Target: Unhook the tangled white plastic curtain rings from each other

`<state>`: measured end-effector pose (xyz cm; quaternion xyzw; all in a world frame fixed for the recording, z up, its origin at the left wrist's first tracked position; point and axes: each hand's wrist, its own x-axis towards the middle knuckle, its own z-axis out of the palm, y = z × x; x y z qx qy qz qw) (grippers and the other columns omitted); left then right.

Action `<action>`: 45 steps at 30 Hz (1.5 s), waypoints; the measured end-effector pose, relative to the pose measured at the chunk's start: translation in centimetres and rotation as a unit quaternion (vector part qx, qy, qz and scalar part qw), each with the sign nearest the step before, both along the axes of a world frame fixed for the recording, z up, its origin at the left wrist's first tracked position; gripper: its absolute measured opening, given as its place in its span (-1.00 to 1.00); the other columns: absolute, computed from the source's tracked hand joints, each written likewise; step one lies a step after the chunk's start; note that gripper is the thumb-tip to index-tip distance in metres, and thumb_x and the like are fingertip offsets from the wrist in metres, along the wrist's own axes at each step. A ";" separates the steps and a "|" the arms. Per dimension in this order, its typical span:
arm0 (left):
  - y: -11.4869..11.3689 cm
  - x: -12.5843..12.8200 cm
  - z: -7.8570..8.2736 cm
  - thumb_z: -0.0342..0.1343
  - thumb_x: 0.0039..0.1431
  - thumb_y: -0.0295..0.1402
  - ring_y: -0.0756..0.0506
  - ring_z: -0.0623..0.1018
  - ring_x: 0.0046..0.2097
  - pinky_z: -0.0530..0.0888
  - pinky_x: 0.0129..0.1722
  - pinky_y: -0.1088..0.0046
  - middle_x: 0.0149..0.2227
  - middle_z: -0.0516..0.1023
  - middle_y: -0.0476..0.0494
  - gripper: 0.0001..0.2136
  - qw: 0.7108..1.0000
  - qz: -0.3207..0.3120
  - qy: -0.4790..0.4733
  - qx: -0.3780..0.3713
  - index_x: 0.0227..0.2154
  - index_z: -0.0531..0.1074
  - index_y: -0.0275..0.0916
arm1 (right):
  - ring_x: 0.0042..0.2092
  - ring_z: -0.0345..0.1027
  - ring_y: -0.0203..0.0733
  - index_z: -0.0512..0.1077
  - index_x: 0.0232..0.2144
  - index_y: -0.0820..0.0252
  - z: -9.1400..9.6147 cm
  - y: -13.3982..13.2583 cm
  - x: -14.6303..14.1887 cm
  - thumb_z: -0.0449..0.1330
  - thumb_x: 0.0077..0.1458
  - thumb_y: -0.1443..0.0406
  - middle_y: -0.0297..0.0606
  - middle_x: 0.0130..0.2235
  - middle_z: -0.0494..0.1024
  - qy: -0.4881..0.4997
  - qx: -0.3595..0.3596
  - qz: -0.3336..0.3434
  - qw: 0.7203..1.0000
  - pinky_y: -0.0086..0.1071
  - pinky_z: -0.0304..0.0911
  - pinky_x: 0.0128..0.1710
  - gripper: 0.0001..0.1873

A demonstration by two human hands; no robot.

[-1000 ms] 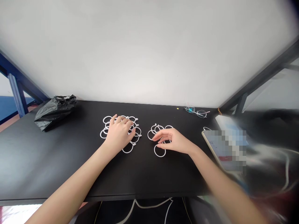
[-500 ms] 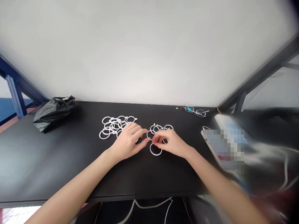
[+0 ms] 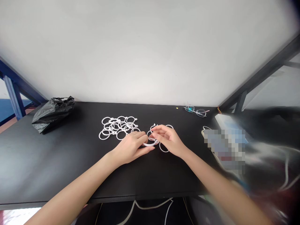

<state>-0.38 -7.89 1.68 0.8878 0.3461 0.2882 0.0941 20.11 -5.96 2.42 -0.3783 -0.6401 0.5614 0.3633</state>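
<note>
Ring (image 3: pixel 150 145) in white sits just right of the left hand (image 3: pixel 132 144), pinched between its thumb and fingers, knobbed side toward the right hand (image 3: pixel 172 140), whose curled fingers' hold I cannot tell.

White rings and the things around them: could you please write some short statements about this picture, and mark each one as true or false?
1. The left hand holds a white ring. True.
2. The right hand is far away from that ring. False: its fingers are close beside it, though whether they grip it is unclear.
3. The other rings beyond the left hand lie stacked in one neat column. False: they are spread out and overlap.
4. A black plastic bag is on the left part of the desk. True.
5. The eyeglasses lie beside the bag. False: they lie on the right, near the wall.
</note>
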 end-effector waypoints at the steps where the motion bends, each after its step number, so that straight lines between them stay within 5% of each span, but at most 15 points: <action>1: 0.0 -0.1 0.1 -0.11 0.36 -0.15 -0.01 0.27 -0.50 0.23 -0.49 0.48 -0.53 0.29 -0.01 -0.63 1.000 0.015 -0.009 0.000 -0.53 0.23 -0.23 | -0.25 0.49 -0.19 0.45 -0.15 0.17 0.1 -0.1 0.0 0.24 0.15 0.11 -0.23 -0.28 0.57 -0.001 -0.009 0.009 1.000 -0.33 0.43 -0.30 -0.70; 6: 0.1 -0.5 0.3 -0.12 0.34 -0.22 0.00 0.22 -0.52 0.20 -0.50 0.46 -0.57 0.22 0.02 -0.65 0.997 0.057 -0.047 0.000 -0.57 0.16 -0.21 | -0.31 0.50 -0.20 0.47 -0.24 0.22 0.8 -0.3 -0.1 0.28 0.10 0.10 -0.25 -0.37 0.57 0.008 -0.034 0.058 0.998 -0.33 0.43 -0.34 -0.69; 10: 0.1 -0.4 0.4 -0.15 0.31 -0.29 -0.01 0.27 -0.50 0.25 -0.46 0.44 -0.54 0.26 0.00 -0.71 0.997 0.045 -0.049 -0.031 -0.55 0.15 -0.20 | -0.33 0.51 -0.21 0.49 -0.35 0.23 0.6 -0.4 -0.3 0.35 0.02 0.12 -0.27 -0.39 0.57 0.033 -0.034 0.029 0.998 -0.33 0.46 -0.34 -0.71; 16: -0.3 -0.1 0.4 -0.12 0.30 -0.20 -0.02 0.31 -0.52 0.29 -0.45 0.44 -0.56 0.29 0.06 -0.79 0.988 0.079 -0.085 -0.105 -0.23 0.28 -0.23 | -0.31 0.54 -0.20 0.51 -0.37 0.20 -0.6 -1.1 -1.1 0.35 0.03 0.15 -0.27 -0.35 0.58 0.064 -0.006 -0.001 0.998 -0.29 0.50 -0.25 -0.77; 22: -0.5 0.3 0.1 -0.20 0.36 -0.26 0.04 0.25 -0.55 0.20 -0.51 0.48 -0.59 0.24 0.04 -0.63 0.982 0.074 -0.111 -0.135 -0.58 0.22 -0.23 | -0.31 0.54 -0.18 0.52 -0.38 0.18 -1.1 -1.7 -1.6 0.37 0.00 0.16 -0.28 -0.35 0.59 0.069 0.012 -0.002 0.998 -0.23 0.51 -0.20 -0.78; 34: -0.5 0.2 0.0 -0.20 0.34 -0.30 0.04 0.25 -0.57 0.21 -0.52 0.49 -0.61 0.24 0.04 -0.64 0.985 0.071 -0.107 -0.119 -0.59 0.21 -0.23 | -0.33 0.53 -0.19 0.52 -0.39 0.19 -0.9 -1.6 -1.8 0.37 0.00 0.14 -0.28 -0.38 0.58 0.075 -0.006 -0.002 0.997 -0.23 0.50 -0.21 -0.77; 38: 0.1 -0.2 0.1 -0.08 0.31 -0.19 0.00 0.33 -0.51 0.31 -0.44 0.45 -0.56 0.34 0.01 -0.70 0.990 0.111 -0.056 -0.061 -0.47 0.35 -0.24 | -0.25 0.54 -0.16 0.52 -0.25 0.16 -0.8 -1.0 -1.4 0.33 0.05 0.13 -0.24 -0.30 0.60 0.066 0.013 -0.011 0.998 -0.24 0.48 -0.20 -0.73; 45: 1.8 -1.2 -0.2 0.11 0.22 -0.11 -0.09 0.45 -0.39 0.32 0.05 0.13 -0.53 0.45 -0.02 -0.73 0.982 0.146 0.009 0.122 -0.40 0.43 -0.24 | -0.27 0.52 -0.14 0.47 -0.28 0.16 -0.6 0.6 0.2 0.28 0.09 0.15 -0.21 -0.30 0.60 0.036 0.074 -0.161 0.984 -0.24 0.45 -0.22 -0.78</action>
